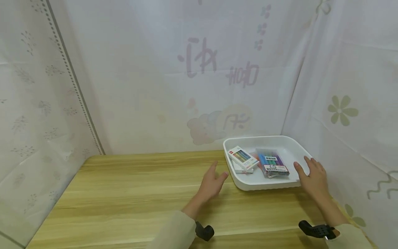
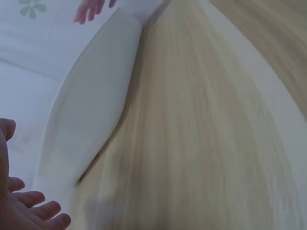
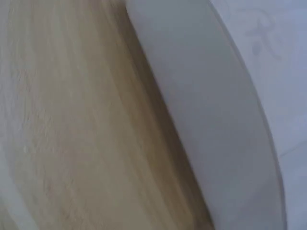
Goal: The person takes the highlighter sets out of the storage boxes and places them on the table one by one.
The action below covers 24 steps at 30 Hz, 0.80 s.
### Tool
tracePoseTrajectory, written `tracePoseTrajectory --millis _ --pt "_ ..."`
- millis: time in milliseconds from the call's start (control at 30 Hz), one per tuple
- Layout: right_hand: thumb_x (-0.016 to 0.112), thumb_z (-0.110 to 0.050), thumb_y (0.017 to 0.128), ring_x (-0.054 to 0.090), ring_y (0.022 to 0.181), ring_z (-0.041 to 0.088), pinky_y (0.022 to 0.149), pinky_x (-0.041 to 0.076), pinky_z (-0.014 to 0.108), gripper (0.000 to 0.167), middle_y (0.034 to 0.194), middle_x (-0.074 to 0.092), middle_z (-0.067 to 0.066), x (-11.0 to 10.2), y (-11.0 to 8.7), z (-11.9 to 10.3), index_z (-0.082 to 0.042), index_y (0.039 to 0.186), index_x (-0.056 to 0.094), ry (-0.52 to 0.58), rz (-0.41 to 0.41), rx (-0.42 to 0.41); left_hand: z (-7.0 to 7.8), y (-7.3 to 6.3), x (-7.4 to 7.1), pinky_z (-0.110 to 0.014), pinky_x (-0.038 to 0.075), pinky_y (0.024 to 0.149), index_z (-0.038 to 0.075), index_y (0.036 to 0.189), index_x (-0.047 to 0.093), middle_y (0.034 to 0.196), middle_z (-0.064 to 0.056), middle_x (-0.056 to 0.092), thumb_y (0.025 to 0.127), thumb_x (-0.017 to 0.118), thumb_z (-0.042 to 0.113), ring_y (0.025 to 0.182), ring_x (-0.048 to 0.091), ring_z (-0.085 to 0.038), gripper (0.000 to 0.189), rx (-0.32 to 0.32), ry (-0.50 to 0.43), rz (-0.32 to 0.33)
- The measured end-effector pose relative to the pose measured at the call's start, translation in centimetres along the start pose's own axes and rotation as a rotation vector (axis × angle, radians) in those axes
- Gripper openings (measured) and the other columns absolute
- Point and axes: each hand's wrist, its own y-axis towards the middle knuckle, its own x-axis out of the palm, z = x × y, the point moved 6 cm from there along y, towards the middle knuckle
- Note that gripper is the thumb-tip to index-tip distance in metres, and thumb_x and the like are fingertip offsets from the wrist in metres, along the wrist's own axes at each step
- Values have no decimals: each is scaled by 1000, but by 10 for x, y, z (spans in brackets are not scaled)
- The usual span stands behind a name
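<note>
A white tray (image 1: 258, 185) sits at the back right of the wooden table. Inside it, a white box of colored pens or crayons (image 1: 243, 157) lies tilted over another white box (image 1: 240, 169). Beside them is a clear pack of colored markers (image 1: 273, 163). My left hand (image 1: 212, 181), fingers extended, is just left of the tray's near left side; the left wrist view shows the hand (image 2: 29, 208) close to the tray's wall (image 2: 96, 100). At the tray's right rim is my right hand (image 1: 314, 176), thumb and fingers spread. Neither hand holds anything.
The wooden table (image 1: 124, 197) stretches away to the left. A pale printed cloth (image 1: 140, 86) hangs behind the table, and more cloth (image 1: 357, 138) hangs close on the right, beside my right hand. Dark straps (image 1: 317, 231) are on both wrists.
</note>
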Motion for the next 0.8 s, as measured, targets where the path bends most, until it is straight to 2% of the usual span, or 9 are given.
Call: tracePoseTrajectory --millis 200,400,600,700,800 --pt "47 -36 105 15 144 65 114 14 77 70 154 22 45 -5 -2 21 12 152 29 17 10 115 2 4 20 -57 32 121 2 159 25 162 -23 34 100 58 40 149 35 -43 78 -6 -55 4" --pt "52 -28 103 16 145 62 115 16 74 69 157 19 42 -7 -4 35 10 154 26 39 6 158 3 10 40 -55 23 125 -2 160 17 166 -24 23 101 58 34 154 24 -41 80 -15 -171 20" --pt "55 -24 100 15 146 61 117 16 72 74 159 14 41 0 -5 45 9 156 20 72 -6 221 5 17 54 -52 21 127 2 161 15 168 -17 23 98 62 23 156 22 -34 82 47 -206 24" --pt "55 -20 99 13 147 61 119 14 72 75 159 13 42 4 -5 48 9 157 17 80 -5 221 5 18 58 -51 19 127 3 162 12 169 -14 20 96 60 13 157 20 -31 82 69 -231 16" --pt "52 -18 100 5 148 60 120 6 72 76 159 8 43 8 -5 50 10 157 11 101 -13 176 3 19 63 -48 18 128 3 162 10 170 -13 18 96 56 11 157 19 -27 81 62 -250 12"
